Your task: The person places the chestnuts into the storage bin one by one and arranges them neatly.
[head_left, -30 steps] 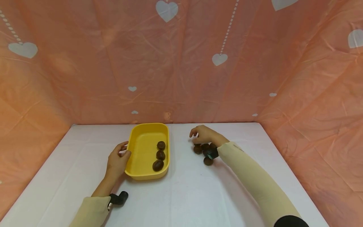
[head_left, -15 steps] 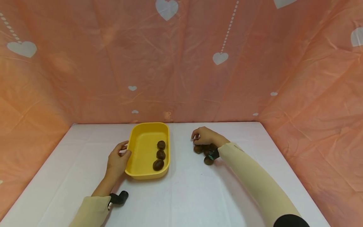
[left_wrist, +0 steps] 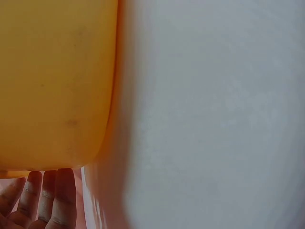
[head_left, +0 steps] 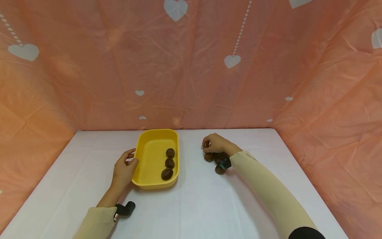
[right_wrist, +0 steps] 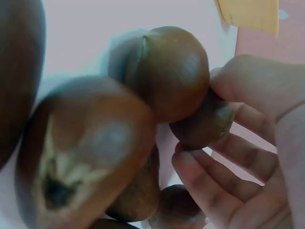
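The yellow tray (head_left: 148, 161) lies on the tabletop (head_left: 194, 209), long axis running near to far. The left hand (head_left: 123, 169), fingers apart, touches its left side; rightward, the right hand's (head_left: 218, 143) grip pinches a chestnut (right_wrist: 205, 125), its axis unclear.
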The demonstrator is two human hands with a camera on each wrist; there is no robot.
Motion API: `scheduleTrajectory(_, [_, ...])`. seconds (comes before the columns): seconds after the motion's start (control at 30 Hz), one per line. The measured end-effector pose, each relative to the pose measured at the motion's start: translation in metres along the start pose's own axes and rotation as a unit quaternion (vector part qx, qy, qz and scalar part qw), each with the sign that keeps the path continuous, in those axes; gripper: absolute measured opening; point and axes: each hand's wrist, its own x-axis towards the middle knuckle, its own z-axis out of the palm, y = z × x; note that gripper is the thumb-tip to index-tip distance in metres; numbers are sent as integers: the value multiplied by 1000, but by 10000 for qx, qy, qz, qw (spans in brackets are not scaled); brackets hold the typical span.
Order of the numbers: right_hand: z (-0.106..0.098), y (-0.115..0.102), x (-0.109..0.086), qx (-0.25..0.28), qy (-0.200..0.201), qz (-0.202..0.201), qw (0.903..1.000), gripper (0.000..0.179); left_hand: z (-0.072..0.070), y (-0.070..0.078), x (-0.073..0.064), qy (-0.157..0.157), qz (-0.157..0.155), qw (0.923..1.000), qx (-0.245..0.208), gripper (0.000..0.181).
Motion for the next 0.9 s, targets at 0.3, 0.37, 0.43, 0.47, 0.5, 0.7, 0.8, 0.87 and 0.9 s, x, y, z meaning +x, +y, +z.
scheduleTrajectory(0.3, [0, -6, 8, 85, 315, -241, 9992, 20, 0, 0, 0, -38, -32, 10000, 18, 46])
scheduleTrajectory(0.37, [0, -10, 10, 73, 399, -373, 9985, 19, 0, 0, 0, -44, -40, 10000, 8, 46])
scheduleTrajectory(0.43, [0, -14, 13, 85, 474, -512, 9975, 18, 0, 0, 0, -41, -36, 10000, -1, 46])
scheduleTrajectory(0.47, [0, -16, 14, 74, 512, -562, 9971, 17, 0, 0, 0, -29, -35, 10000, -9, 46])
scheduleTrajectory(0.5, [0, -18, 16, 47, 553, -649, 9964, 15, -1, 0, 0, -14, -27, 10000, -7, 46])
scheduleTrajectory(0.7, [0, -30, 24, -40, 760, -976, 9923, 18, -1, 0, 0, 18, 3, 10000, 35, 45])
scheduleTrajectory(0.8, [0, -36, 28, 56, 841, -1094, 9904, 21, -1, 0, 0, -30, -14, 10000, 24, 46])
scheduleTrajectory(0.87, [0, -40, 30, 69, 911, -1186, 9887, 21, -1, 0, 1, -33, -9, 10000, 22, 46])
scheduleTrajectory(0.9, [0, -42, 31, 86, 956, -1248, 9875, 20, -1, 0, 1, -31, -8, 10000, 23, 46])
